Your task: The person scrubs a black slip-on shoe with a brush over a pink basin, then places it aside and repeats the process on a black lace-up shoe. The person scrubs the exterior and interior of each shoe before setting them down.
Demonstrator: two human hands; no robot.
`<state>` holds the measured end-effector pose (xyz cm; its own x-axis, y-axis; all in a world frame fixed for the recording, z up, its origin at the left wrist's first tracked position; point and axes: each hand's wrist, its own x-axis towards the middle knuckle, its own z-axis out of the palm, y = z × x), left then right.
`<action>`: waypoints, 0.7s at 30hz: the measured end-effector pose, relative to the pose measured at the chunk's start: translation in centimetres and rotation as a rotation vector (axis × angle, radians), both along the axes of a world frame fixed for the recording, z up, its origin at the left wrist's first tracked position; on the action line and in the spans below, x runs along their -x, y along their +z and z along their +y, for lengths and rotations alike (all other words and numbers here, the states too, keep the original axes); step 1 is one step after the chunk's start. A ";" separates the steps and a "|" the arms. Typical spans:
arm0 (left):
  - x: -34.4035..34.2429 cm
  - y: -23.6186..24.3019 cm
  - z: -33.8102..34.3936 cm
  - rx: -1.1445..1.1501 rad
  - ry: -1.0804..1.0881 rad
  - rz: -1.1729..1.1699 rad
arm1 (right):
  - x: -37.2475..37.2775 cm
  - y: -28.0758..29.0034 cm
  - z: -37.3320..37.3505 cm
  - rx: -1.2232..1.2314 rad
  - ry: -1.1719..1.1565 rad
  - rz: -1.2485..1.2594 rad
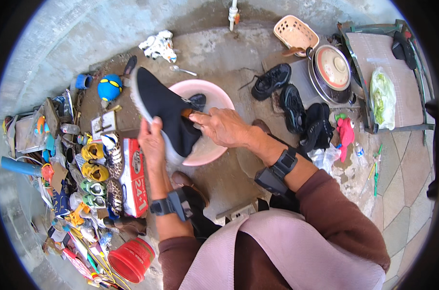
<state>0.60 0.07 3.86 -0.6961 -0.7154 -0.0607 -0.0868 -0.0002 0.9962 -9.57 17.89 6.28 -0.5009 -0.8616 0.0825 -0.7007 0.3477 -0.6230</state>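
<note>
My left hand [152, 140] is closed around the white sole edge of a black slip-on shoe [162, 104], which is tilted above a pink basin [223, 91]. At the shoe's opening, my right hand [224, 126] has its fingers closed on a small orange-brown piece [186, 112]. Most of that piece is hidden by the fingers and the shoe, so its kind does not show. Behind the held shoe, a second dark shoe [197, 101] lies in the basin, with cloudy water around it.
Black shoes [293, 108] stand right of the basin, near a lidded pot [331, 67] and a basket [296, 35]. On the left are a red-and-white box [134, 176], leopard-print shoes [114, 154], a red bucket [131, 260] and piled clutter. A spoon [183, 70] lies beyond the basin.
</note>
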 end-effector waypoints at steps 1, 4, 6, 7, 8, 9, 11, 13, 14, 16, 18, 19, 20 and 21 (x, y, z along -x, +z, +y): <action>-0.2 -0.2 -0.7 -0.008 0.055 0.006 | -0.1 0.2 0.3 -0.067 0.064 -0.074; -0.6 -0.5 -2.0 -0.091 0.177 0.098 | 0.8 0.6 0.7 0.008 0.224 -0.332; -0.9 -0.2 -2.6 -0.071 0.178 0.171 | 1.7 0.9 1.2 0.014 0.290 -0.538; -1.0 0.0 -2.5 -0.039 0.133 0.204 | 2.2 1.0 1.5 0.021 0.302 -0.630; -1.2 0.2 -2.4 -0.032 0.119 0.212 | 2.8 1.1 1.8 -0.043 0.299 -0.729; -1.3 0.4 -2.2 -0.020 0.093 0.229 | 3.3 1.2 2.0 -0.079 0.300 -0.831; -1.4 0.9 -2.1 0.010 0.060 0.177 | 3.6 1.3 2.3 -0.060 0.291 -1.125; -1.6 1.2 -2.0 0.025 0.038 0.177 | 3.6 1.1 2.5 0.022 0.308 -1.274; -1.6 1.2 -2.1 -0.005 0.045 0.174 | 3.7 0.9 2.5 0.054 0.299 -1.300; -1.8 1.2 -2.3 -0.062 0.039 0.208 | 3.7 0.5 2.5 0.097 0.274 -1.385; -1.9 1.0 -2.6 -0.093 0.029 0.194 | 4.0 0.0 2.3 0.136 0.319 -1.422; -2.0 0.8 -2.7 -0.126 0.028 0.179 | 4.1 -0.3 2.2 0.148 0.333 -1.449; -2.0 0.7 -2.9 -0.120 0.030 0.176 | 4.4 -0.4 2.2 0.155 0.332 -1.480; -2.1 0.6 -3.0 -0.114 0.021 0.191 | 4.6 -0.6 2.2 0.152 0.331 -1.517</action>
